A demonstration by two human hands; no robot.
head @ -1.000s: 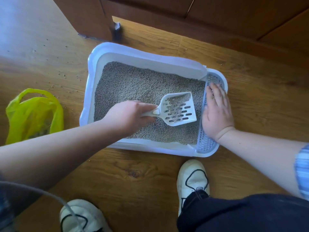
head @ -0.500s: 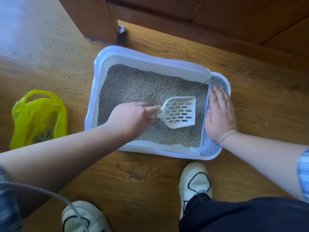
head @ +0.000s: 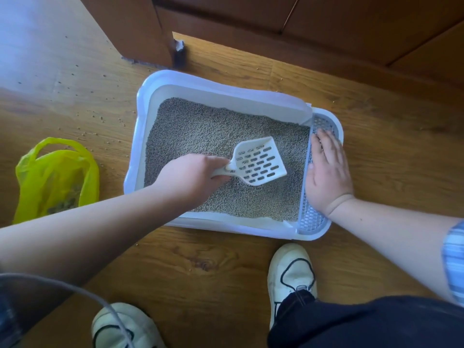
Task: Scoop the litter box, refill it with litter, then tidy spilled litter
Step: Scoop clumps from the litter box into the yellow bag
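A white litter box (head: 140, 121) lies on the wooden floor, filled with grey litter (head: 200, 131). My left hand (head: 193, 177) grips the handle of a white slotted scoop (head: 258, 162), whose blade sits over the litter near the box's middle with almost nothing in it. My right hand (head: 326, 172) rests flat, fingers straight, on the grey perforated grate (head: 311, 217) at the box's right end. Spilled litter grains (head: 100, 119) dot the floor left of the box.
A yellow-green plastic bag (head: 55, 177) with scooped litter inside lies open to the left. Dark wooden furniture (head: 251, 28) stands just behind the box. My two white shoes (head: 291, 275) are close to the box's near side. A grey cable (head: 75, 292) crosses the lower left.
The scoop held litter a second ago; it has sifted out and the blade is now nearly empty, turned slightly. My right hand stayed on the grate.
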